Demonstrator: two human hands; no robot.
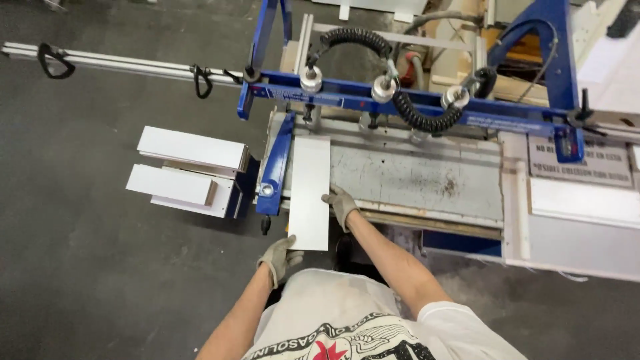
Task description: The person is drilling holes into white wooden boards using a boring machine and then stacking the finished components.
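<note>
The person stood at a blue-framed machine [400, 100] with a worn grey metal bed [413, 177]. A narrow white panel [309, 190] lay lengthwise on the left end of the bed, far end up near the blue crossbeam [413, 101], near end overhanging the bed's front edge toward the person.

Left hand [280, 257], in a grey work glove: fingers curled on the panel's near left corner, thumb on top, gripping the edge. Right hand [341, 203], also gloved: fingers closed over the panel's right long edge, about two-thirds of the way down, hand resting at the bed's front lip. Both hands had hold of the same panel; how far the fingers wrapped under it could not be told.

The panel sat just beside the blue side rail [277, 167] on its left, roughly parallel to it. Black coiled hoses [413, 115] ran along the crossbeam between silver clamp cylinders [311, 79].

To the left of the machine, a stack of similar white panels [190, 170] sat low on a stand, well apart from both hands. A long aluminium rail [120, 61] ran off to the left over dark concrete floor [87, 267]. White boards [580, 207] lay on the table to the right.
</note>
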